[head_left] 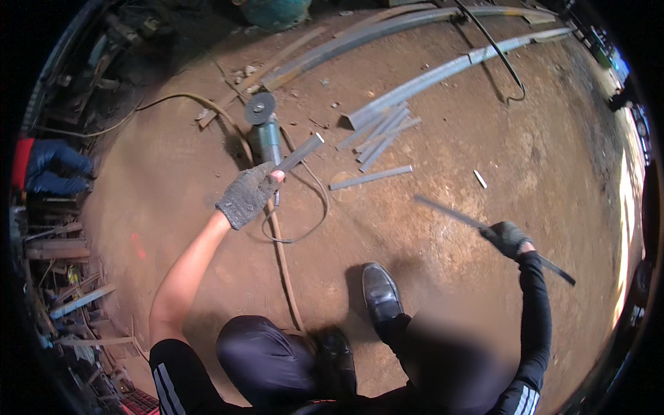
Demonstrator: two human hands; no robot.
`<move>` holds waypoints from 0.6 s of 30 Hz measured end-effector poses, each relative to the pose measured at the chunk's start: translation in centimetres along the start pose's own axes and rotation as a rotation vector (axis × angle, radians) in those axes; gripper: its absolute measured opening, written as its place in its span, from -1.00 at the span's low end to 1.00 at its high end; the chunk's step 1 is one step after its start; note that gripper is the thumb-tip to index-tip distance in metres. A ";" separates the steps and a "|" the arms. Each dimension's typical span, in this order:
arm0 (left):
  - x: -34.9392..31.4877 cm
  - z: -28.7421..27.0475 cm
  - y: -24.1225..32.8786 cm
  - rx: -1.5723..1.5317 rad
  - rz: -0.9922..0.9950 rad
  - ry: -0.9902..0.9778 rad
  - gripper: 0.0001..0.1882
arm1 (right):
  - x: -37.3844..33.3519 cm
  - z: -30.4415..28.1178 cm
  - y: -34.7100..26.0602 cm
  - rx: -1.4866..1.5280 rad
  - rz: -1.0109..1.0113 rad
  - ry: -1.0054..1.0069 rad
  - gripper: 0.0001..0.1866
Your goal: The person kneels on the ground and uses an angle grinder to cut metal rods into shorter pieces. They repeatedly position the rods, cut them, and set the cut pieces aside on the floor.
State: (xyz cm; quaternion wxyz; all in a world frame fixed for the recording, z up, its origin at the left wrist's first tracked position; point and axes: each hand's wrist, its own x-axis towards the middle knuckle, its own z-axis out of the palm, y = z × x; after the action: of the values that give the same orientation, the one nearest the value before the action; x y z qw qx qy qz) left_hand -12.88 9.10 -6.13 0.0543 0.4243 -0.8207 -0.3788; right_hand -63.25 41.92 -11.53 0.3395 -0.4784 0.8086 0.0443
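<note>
My left hand point(247, 196), in a dark grey knit glove with a bare thumb tip, is closed round a short grey metal bar point(299, 153) that points up and to the right. Just beyond it lies a green angle grinder point(267, 140) with a dark disc point(260, 108) facing up; the hand overlaps its lower end. Out to the right, my gloved right hand point(508, 239) grips a longer metal bar point(449, 209) near its middle, both ends sticking out. Between the hands, a cut metal piece point(371, 178) rests on the ground below several similar metal strips point(384, 135).
Long steel angle bars point(443, 72) lie across the far ground. A brown hose point(278, 256) runs toward my shoes, and a thin cable point(325, 200) loops beside it. A small white stick point(480, 179) lies at right. Scrap metal point(59, 249) and another person point(55, 166) are at left.
</note>
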 end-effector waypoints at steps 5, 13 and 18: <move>3.2 5.2 0.2 0.053 0.003 -0.148 -0.50 | 4.3 6.5 -0.9 -0.259 -0.200 -0.442 -0.22; 8.1 18.4 0.1 0.081 0.123 -0.347 -0.48 | 9.5 9.7 0.4 -0.310 -0.245 -0.294 -0.50; 9.0 21.9 5.7 0.138 0.128 -0.420 -0.51 | 11.3 9.9 -0.4 -0.281 -0.376 -0.250 -0.55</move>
State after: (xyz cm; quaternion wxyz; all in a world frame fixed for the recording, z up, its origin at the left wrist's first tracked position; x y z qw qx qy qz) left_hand -31.27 17.11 -19.93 -0.1230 0.2857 -0.8633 -0.3975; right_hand -61.40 37.21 -25.63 0.3695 -0.6534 0.6432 0.1509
